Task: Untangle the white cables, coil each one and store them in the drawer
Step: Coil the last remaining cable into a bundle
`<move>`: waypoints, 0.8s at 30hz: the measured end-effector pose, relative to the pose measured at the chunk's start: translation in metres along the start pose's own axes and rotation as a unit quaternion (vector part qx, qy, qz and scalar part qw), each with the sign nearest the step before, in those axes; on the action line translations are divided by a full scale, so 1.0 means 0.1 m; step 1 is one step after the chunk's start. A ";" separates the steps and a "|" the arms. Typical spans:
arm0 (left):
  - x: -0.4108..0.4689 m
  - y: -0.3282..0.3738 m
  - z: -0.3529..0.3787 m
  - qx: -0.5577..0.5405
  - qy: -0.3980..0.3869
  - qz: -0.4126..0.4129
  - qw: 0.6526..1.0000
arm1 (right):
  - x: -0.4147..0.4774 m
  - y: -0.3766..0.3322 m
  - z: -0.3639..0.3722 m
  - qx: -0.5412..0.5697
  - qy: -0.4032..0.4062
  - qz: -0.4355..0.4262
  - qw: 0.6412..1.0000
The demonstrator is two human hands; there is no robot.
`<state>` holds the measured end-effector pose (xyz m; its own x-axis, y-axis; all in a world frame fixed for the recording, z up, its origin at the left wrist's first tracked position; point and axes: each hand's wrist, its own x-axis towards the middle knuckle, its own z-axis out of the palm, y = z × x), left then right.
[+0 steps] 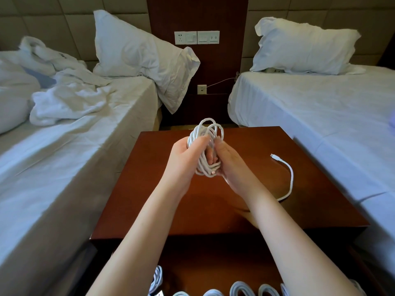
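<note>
Coiled cables [240, 289] in drawer [213, 259], left hand [186, 154] and right hand [229, 161] grip curled round upright cable coil [208, 133], tail [286, 167] trailing right

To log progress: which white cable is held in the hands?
The cable held between the left hand and right hand above the table; the other coils lie in the drawer.
</note>
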<state>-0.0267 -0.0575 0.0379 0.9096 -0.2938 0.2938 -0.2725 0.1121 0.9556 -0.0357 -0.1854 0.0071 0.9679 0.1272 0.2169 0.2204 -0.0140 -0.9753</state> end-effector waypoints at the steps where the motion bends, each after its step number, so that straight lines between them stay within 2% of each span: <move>1: 0.00 0.00 0.00 0.012 0.001 0.001 1.000 | 0.00 -0.01 -0.02 -0.005 0.008 -0.001 1.000; 5: 0.03 -0.06 -0.04 0.133 0.024 0.006 0.991 | 0.02 -0.02 -0.09 -0.062 0.051 0.006 0.997; 8: 0.05 -0.09 -0.15 0.197 -0.009 -0.019 0.980 | 0.03 -0.03 -0.16 -0.137 0.082 0.011 0.987; 11: 0.02 -0.10 -0.19 0.189 -0.045 -0.050 0.980 | 0.03 -0.07 -0.22 -0.247 0.047 0.020 0.968; 15: 0.01 -0.09 -0.11 0.203 0.006 -0.044 0.978 | 0.03 -0.11 -0.26 -0.351 0.011 -0.010 0.936; 17: 0.02 -0.12 -0.06 0.203 0.048 -0.021 0.978 | 0.03 -0.13 -0.26 -0.356 0.023 -0.036 0.934; 20: 0.03 -0.18 -0.02 0.200 0.110 0.016 0.973 | 0.04 -0.10 -0.23 -0.316 0.086 -0.070 0.942; 24: 0.06 -0.24 -0.01 0.160 0.185 0.021 0.970 | 0.07 -0.02 -0.14 -0.251 0.138 -0.063 0.956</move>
<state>-0.0146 -0.0607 0.0166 0.9300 0.0714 0.3605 -0.3407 -0.2003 0.9186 -0.0281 -0.1981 0.0109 0.9099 -0.1065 0.4009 0.2998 -0.4993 -0.8129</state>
